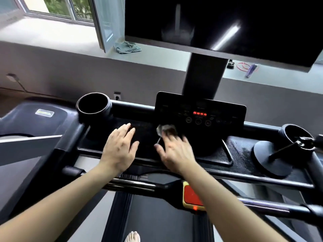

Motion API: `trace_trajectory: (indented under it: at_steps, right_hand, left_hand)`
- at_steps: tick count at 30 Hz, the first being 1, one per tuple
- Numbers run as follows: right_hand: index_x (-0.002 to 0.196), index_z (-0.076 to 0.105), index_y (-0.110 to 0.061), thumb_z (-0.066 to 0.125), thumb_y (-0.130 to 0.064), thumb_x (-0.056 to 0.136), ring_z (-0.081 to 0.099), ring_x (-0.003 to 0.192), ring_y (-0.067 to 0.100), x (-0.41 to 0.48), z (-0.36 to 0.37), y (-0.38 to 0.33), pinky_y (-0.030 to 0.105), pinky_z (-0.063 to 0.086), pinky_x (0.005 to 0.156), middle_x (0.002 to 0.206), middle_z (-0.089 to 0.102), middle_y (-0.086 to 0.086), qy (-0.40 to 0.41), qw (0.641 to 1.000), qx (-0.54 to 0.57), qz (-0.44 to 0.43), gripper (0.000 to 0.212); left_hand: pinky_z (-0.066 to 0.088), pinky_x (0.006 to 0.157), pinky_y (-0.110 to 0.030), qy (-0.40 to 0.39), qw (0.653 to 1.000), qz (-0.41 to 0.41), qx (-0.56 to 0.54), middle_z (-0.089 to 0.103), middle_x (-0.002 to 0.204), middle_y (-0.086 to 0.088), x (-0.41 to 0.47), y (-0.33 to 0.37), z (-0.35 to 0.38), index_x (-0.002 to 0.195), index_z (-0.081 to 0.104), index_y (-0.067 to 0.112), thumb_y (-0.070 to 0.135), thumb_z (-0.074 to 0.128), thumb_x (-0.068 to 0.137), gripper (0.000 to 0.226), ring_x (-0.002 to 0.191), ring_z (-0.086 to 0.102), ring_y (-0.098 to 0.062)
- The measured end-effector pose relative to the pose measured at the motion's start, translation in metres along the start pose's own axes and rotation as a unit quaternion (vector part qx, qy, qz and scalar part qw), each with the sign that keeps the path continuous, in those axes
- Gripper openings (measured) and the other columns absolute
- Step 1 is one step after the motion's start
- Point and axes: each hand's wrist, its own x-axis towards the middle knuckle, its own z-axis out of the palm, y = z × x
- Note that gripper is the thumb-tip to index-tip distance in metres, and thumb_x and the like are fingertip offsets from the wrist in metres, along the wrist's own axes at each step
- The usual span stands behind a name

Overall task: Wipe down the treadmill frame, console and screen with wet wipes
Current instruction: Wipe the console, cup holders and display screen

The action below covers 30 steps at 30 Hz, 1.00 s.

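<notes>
- Wipe [165, 129] lies under your right hand's [174, 151] stretched fingers, at the control panel's [201, 110] lower left corner.
- Your left hand [120, 147] rests flat, empty, beside it.
- The control panel stretches rightward; your right hand is nearer.

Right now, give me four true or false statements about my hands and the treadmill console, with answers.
1. The right hand presses a wet wipe on the console. True.
2. The left hand holds a second wipe. False: the left hand lies flat on the console, holding nothing.
3. The control panel shows red lights. True.
4. A bottle stands in the left cup holder. False: the cup holder looks empty.
</notes>
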Motion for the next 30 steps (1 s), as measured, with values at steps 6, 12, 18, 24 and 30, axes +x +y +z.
trace_trajectory:
  at_steps: [6,12,18,24,30]
  right_hand:
    - [0.161,0.023,-0.01,0.018,-0.068,0.096,0.021,0.154,0.028,-0.02,0.013,-0.032,0.045,0.015,0.126,0.166,0.027,0.011,-0.024,0.999,0.012,0.035,0.087]
    - [0.162,0.02,-0.013,0.015,-0.067,0.096,0.02,0.155,0.024,-0.036,0.01,-0.011,0.042,0.009,0.126,0.166,0.027,0.01,-0.053,0.997,-0.053,-0.03,0.085]
    - [0.162,0.01,-0.004,0.005,-0.078,0.088,0.009,0.157,0.029,0.024,0.012,-0.049,0.043,0.007,0.128,0.169,0.015,0.015,-0.033,0.996,-0.036,0.076,0.104]
    - [0.163,0.013,-0.01,-0.004,-0.063,0.086,0.006,0.158,0.025,0.054,0.029,-0.159,0.04,-0.002,0.128,0.169,0.015,0.014,-0.087,0.99,0.031,-0.103,0.095]
    - [0.164,0.007,-0.015,-0.003,-0.071,0.086,0.001,0.158,0.023,0.04,0.02,-0.07,0.04,0.002,0.128,0.171,0.006,0.009,-0.04,0.998,-0.038,-0.034,0.097]
  left_hand:
    - [0.002,0.129,-0.036,-0.113,0.992,0.007,0.053,0.017,0.17,-0.004,-0.014,-0.028,-0.006,0.161,0.026,0.01,0.069,0.01,0.091,0.092,0.158,0.006,-0.013]
    - [-0.002,0.128,-0.034,-0.152,0.98,0.078,0.098,0.013,0.171,-0.005,-0.014,-0.047,-0.018,0.161,0.024,0.009,0.071,0.006,0.09,0.096,0.158,0.003,-0.014]
    - [0.022,0.126,-0.043,-0.118,0.982,0.038,0.145,0.038,0.161,-0.015,-0.039,-0.064,-0.03,0.151,0.045,0.0,0.066,0.02,0.097,0.089,0.153,0.03,-0.024]
    - [0.027,0.114,-0.047,-0.083,0.978,0.042,0.188,0.063,0.137,-0.022,-0.043,-0.079,-0.049,0.129,0.065,-0.006,0.034,0.037,0.084,0.067,0.129,0.059,-0.036]
    - [0.028,0.116,-0.05,-0.057,0.978,0.037,0.196,0.065,0.135,-0.016,-0.05,-0.097,-0.073,0.127,0.068,-0.001,0.043,0.038,0.084,0.069,0.132,0.057,-0.031]
